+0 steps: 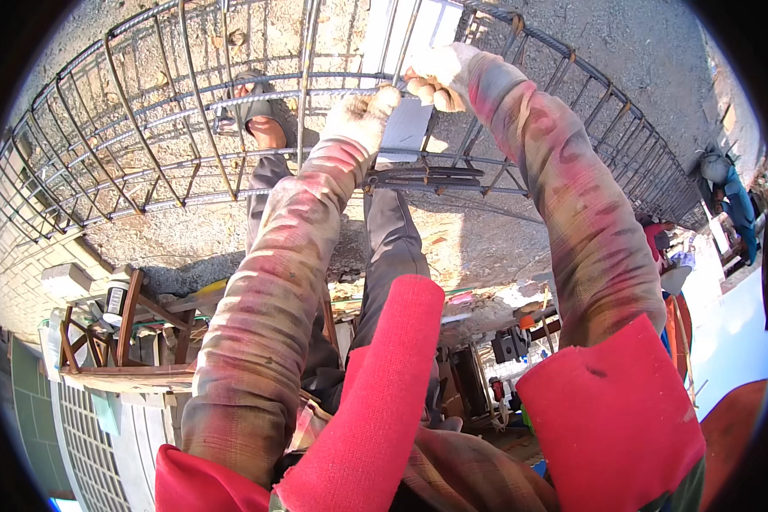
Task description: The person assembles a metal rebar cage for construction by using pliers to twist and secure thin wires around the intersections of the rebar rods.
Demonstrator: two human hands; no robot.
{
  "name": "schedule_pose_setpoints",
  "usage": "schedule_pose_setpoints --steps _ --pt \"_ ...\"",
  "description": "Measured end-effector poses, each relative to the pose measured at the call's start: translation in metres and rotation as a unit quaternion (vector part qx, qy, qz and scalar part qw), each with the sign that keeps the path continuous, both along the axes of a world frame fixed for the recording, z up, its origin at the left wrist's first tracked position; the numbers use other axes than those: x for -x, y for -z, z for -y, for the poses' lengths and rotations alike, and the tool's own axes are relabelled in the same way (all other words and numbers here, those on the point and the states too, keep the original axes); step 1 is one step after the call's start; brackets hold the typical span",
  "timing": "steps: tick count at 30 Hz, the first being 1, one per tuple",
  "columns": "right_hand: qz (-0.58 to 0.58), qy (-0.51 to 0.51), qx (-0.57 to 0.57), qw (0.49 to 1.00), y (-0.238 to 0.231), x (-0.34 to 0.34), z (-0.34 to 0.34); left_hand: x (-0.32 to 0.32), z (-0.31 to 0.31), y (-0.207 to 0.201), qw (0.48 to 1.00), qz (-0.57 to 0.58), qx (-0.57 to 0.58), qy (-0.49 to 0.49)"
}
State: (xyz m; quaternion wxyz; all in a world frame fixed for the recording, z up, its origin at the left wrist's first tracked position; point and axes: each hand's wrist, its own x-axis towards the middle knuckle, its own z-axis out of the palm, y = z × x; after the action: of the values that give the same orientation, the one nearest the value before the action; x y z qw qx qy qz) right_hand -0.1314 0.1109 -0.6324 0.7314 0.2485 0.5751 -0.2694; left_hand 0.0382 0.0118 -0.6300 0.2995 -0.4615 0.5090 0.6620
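Observation:
A long cage of ribbed steel bars [188,111] curves across the view in front of me, crossed by bent stirrups. My left hand [357,118], in a pale stained glove, is closed at a lengthwise steel bar near the middle of the cage. Just to its right, my gloved right hand [439,81] has its fingers curled by an upright stirrup. Whatever those fingers hold is hidden. Below the hands, several dark bent rods [427,177] lie bundled on the cage's near bars. A pale flat sheet [405,128] shows behind the bars.
A foot in a dark sandal [264,115] shows beyond the cage bars at left. Brown wooden frames [128,328] and a pale block [66,280] stand at lower left. Assorted gear [510,346] lies at lower right. A bundle of blue cloth [738,205] is at far right.

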Motion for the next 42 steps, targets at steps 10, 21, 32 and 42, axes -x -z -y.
schedule_pose_setpoints --steps 10,21,32,42 --pt "-0.024 -0.202 0.029 0.979 -0.012 0.009 0.020 -0.001 -0.005 0.003 1.000 0.020 0.011 -0.010" --pt "-0.507 -0.199 0.031 0.838 -0.046 -0.079 -0.002 -0.003 0.004 0.003 0.985 0.016 0.122 0.121" --pt "-0.523 -0.119 0.010 0.844 -0.064 -0.114 0.000 0.043 0.037 -0.057 0.934 0.177 -0.187 -0.248" --pt "-0.480 -0.446 0.057 0.753 -0.095 -0.109 -0.065 0.050 -0.046 -0.056 0.815 0.115 -0.256 -0.507"
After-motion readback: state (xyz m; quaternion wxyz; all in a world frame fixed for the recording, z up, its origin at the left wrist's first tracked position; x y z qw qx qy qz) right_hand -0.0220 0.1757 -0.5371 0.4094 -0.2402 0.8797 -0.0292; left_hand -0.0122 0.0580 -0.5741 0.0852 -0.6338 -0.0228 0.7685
